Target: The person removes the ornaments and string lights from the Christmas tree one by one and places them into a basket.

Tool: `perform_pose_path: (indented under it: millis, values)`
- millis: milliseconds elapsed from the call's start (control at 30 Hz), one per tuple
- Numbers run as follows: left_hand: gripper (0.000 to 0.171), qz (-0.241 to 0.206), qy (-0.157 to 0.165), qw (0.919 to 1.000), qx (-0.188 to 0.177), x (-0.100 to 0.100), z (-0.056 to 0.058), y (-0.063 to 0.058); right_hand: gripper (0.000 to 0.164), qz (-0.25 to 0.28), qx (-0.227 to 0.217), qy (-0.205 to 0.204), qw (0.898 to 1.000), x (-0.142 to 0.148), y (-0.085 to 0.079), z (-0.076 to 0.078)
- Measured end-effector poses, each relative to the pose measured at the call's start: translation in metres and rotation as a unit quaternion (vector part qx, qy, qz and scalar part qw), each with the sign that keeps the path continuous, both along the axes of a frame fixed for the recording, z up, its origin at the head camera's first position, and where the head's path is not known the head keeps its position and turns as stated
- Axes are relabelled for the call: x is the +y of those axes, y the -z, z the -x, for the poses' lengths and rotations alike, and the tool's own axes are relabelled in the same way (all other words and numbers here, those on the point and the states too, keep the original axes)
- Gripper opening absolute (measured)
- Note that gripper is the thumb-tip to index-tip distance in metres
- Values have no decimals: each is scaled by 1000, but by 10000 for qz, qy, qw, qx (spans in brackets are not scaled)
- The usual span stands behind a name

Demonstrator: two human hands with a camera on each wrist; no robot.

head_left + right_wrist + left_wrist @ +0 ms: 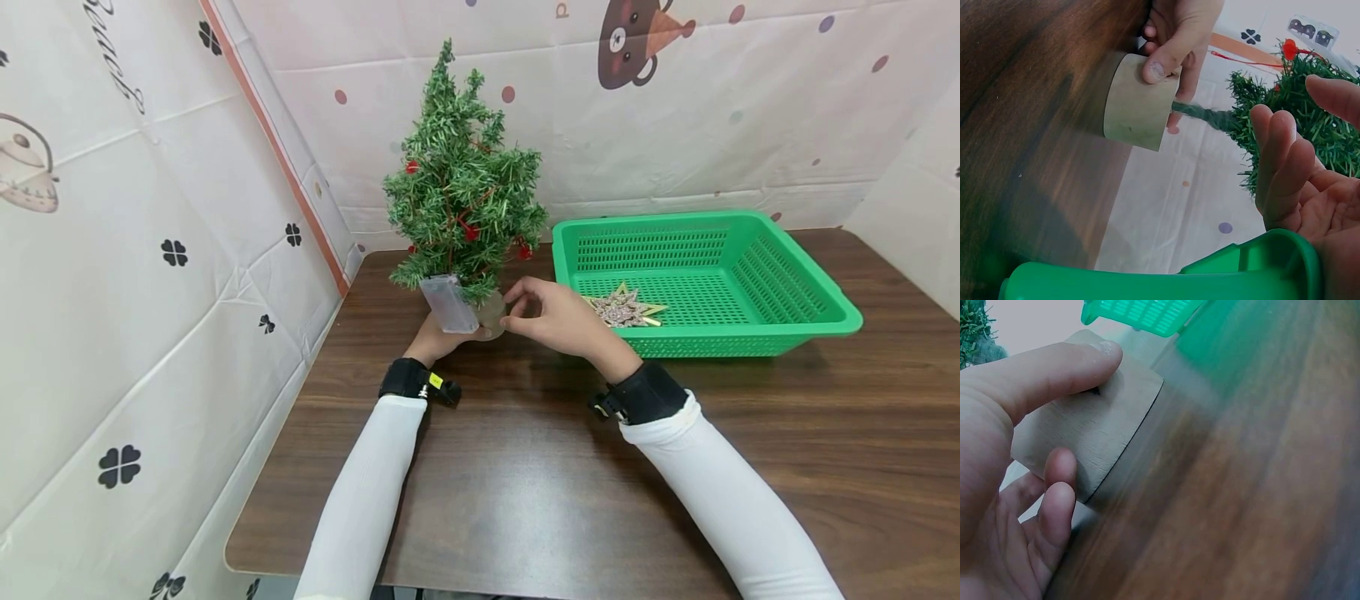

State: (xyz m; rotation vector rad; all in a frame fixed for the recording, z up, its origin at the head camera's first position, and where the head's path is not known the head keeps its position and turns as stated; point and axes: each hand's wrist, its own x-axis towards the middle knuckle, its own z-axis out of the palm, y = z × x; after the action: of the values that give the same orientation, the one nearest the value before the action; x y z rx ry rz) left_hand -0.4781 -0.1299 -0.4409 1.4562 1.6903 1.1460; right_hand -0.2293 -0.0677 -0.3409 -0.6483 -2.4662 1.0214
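Observation:
A small artificial Christmas tree [468,183] with red ornaments stands at the back of the table. My left hand [442,340] grips its wooden base [1138,103]; in the left wrist view the thumb lies across the base [1094,434] and the other fingers are below. The green-wrapped trunk [1207,115] rises from the base in the right wrist view. A clear plastic case [450,304] overlaps the lower branches and partly hides the left hand. Beside the base and below the branches is my right hand [558,317], fingers loosely bent, holding nothing.
A green plastic basket [813,283] stands just right of the right hand, with glittery star ornaments [626,308] in its near left corner. Printed sheets [337,150] hang behind and to the left of the brown wooden table [525,492].

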Motion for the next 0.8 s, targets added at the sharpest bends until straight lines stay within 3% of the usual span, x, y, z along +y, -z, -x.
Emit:
perform_pose_path:
  millis: [333, 567, 700, 800]
  values:
    - [62, -141, 26, 9997, 190, 2, 1, 1, 33, -24, -31, -13, 10000, -1, -1, 0]
    - [80, -106, -39, 9958, 907, 5, 2, 0, 25, -108, -53, 51, 9999, -2, -1, 1]
    - [83, -64, -6, 9974, 715, 4, 3, 0, 25, -164, -59, 51, 9998, -1, -1, 1]
    - [76, -16, 13, 9980, 638, 3, 5, -1, 25, -164, -59, 44, 9998, -1, 0, 1]
